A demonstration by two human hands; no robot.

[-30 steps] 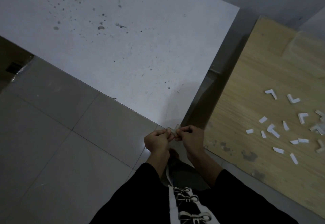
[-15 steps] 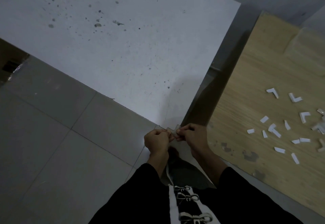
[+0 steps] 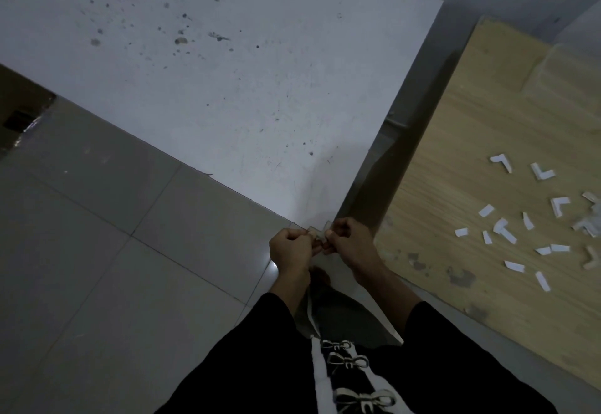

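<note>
A small pale angled piece (image 3: 319, 233) is held between both hands above the floor, near the corner of a large white board (image 3: 227, 82). My left hand (image 3: 290, 248) pinches its left end with curled fingers. My right hand (image 3: 349, 243) pinches its right end, fingers curled too. Most of the piece is hidden by the fingertips. Both arms wear black sleeves.
The stained white board lies on grey floor tiles (image 3: 97, 267). To the right is a wooden board (image 3: 471, 153) with several small white strips and L-shaped pieces (image 3: 540, 173) scattered on it. A dark gap separates the two boards.
The hands stay together on the small piece with barely any shift. The view has drifted slightly.
</note>
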